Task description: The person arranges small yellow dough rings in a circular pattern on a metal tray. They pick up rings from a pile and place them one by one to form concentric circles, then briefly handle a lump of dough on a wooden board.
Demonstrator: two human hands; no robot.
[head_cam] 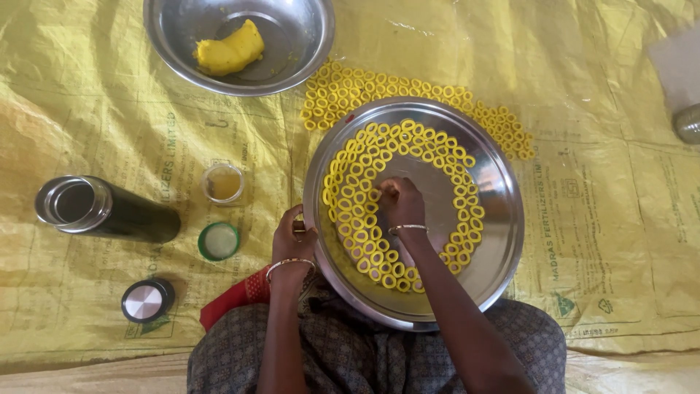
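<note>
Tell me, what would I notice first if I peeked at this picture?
Lots of little yellow dough rings, set in a curving band inside a big shiny steel plate in the middle. The right hand rests among them, and the left hand grips the plate's edge. More rings lie on the yellow sheet behind, beside a steel bowl holding a yellow dough lump.

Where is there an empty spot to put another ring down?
The big round plate is bare in its middle and right side, inside the curve of yellow rings. The yellow sheet right of the plate is bare too. It is crowded above the plate, where more rings lie by the bowl.
</note>
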